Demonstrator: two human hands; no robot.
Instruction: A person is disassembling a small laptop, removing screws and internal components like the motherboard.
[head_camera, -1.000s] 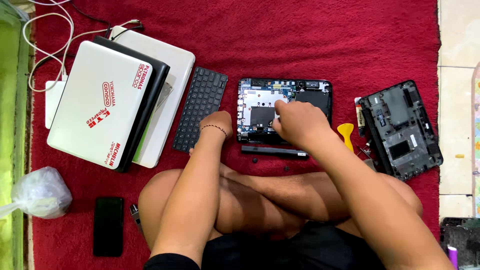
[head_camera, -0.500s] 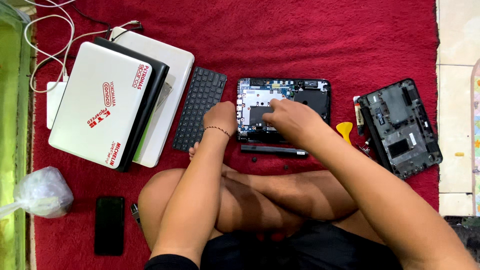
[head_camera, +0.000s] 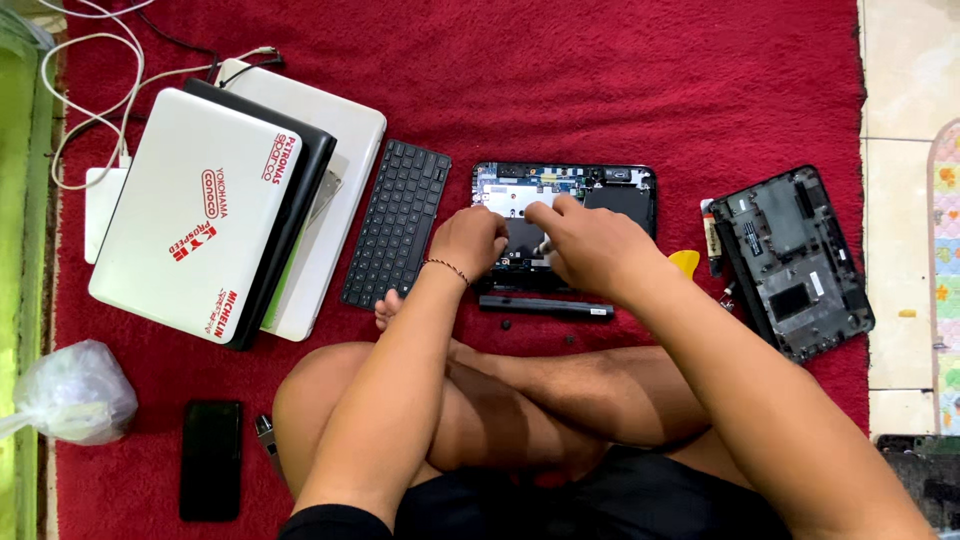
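An opened small black laptop base (head_camera: 620, 190) lies on the red carpet (head_camera: 600, 70) with its circuit board bare. My left hand (head_camera: 468, 240) rests curled on the left part of the board. My right hand (head_camera: 590, 245) lies over the middle, index finger stretched toward the pale board area (head_camera: 505, 195). A small pale thing shows between the two hands; what it is cannot be told. A long black bar (head_camera: 545, 305) lies just in front of the base.
A detached black keyboard (head_camera: 395, 225) lies left of the base, beside a stack of closed laptops (head_camera: 200, 215). A black bottom cover (head_camera: 790, 260) and yellow pry tool (head_camera: 685, 262) are at right. A phone (head_camera: 210, 460), plastic bag (head_camera: 70, 395) and white cables (head_camera: 90, 60) sit at left.
My right hand has slid left across the open base toward my left hand. My left hand has moved up onto the board.
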